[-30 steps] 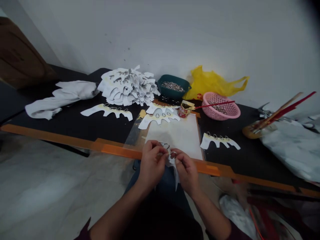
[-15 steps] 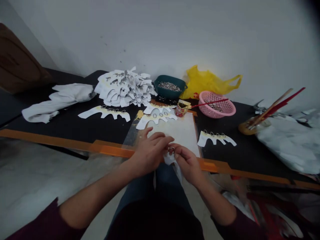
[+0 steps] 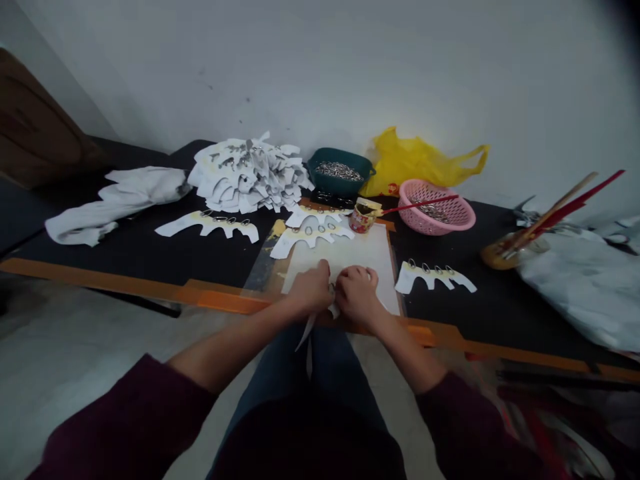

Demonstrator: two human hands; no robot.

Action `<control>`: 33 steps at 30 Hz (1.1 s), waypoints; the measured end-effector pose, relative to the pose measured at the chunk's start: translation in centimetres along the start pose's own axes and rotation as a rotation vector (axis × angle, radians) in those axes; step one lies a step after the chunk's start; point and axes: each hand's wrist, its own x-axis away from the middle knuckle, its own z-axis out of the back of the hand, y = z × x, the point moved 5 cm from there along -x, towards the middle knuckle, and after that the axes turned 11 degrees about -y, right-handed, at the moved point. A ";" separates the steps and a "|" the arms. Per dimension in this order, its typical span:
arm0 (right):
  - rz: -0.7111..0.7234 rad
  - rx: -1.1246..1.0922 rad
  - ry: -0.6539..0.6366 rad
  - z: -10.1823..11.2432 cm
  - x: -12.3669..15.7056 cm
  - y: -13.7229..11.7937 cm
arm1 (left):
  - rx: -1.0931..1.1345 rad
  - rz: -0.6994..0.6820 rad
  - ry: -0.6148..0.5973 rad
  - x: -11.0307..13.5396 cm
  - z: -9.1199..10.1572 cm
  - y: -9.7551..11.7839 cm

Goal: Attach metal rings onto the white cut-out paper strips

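My left hand (image 3: 313, 290) and my right hand (image 3: 357, 293) meet at the table's front edge, both closed on one white cut-out strip (image 3: 307, 330). Most of the strip is hidden by the fingers; a pointed end hangs below my left hand. A bit of a metal ring shows between the hands. Just beyond lie two similar white strips with metal rings (image 3: 313, 238) on a pale sheet (image 3: 370, 257). Another ringed strip (image 3: 434, 277) lies to the right, and one more (image 3: 207, 225) to the left.
At the back sit a heap of white strips (image 3: 250, 177), a green basket of metal rings (image 3: 340, 163), a yellow bag (image 3: 425, 160) and a pink basket (image 3: 463, 217). A small cup (image 3: 363, 220) holds a red-handled brush. Brushes (image 3: 560, 210) stand in a jar at right.
My left hand has turned and its spread fingers have closed on the strip. My right hand has moved up beside it. The strip's loose end now hangs on the left.
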 end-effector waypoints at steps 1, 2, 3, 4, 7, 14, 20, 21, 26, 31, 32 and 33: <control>-0.021 -0.028 0.040 -0.6 0.1 0.4 | -0.015 -0.009 0.009 -0.1 -0.6 0.0; -0.028 -0.055 0.079 -1.0 0.4 0.6 | -0.038 -0.019 0.024 0.0 -1.0 0.0; -0.015 -0.076 0.105 -1.2 0.6 0.6 | -0.066 -0.028 0.043 0.2 -1.2 0.1; 0.011 -0.091 0.113 -1.2 0.9 0.5 | -0.098 -0.032 0.067 0.4 -1.4 0.1; 0.088 -0.119 0.069 -1.2 1.4 0.0 | -0.190 -0.016 0.168 0.9 -1.3 -0.1; 0.128 -0.117 0.055 -1.2 2.2 0.3 | -0.126 0.142 0.220 -0.2 -0.3 -2.4; 0.152 -0.095 0.007 -1.5 2.6 0.4 | -0.281 0.139 0.054 -2.0 0.7 -1.4; 0.156 -0.088 0.008 -1.5 2.6 0.3 | -0.296 0.153 0.022 -2.2 0.8 -1.2; 0.183 -0.038 0.030 -1.5 2.4 0.3 | -0.279 0.239 -0.010 -2.8 0.1 -0.7; 0.193 -0.006 0.049 -1.8 2.6 0.3 | -0.157 0.258 0.096 -3.4 0.0 -1.2; 0.199 -0.010 0.052 -1.9 2.7 0.3 | -0.139 0.275 0.125 -3.4 0.5 -1.6; 0.204 -0.019 0.055 -2.0 2.7 0.4 | -0.129 0.291 0.180 -3.4 1.3 -1.9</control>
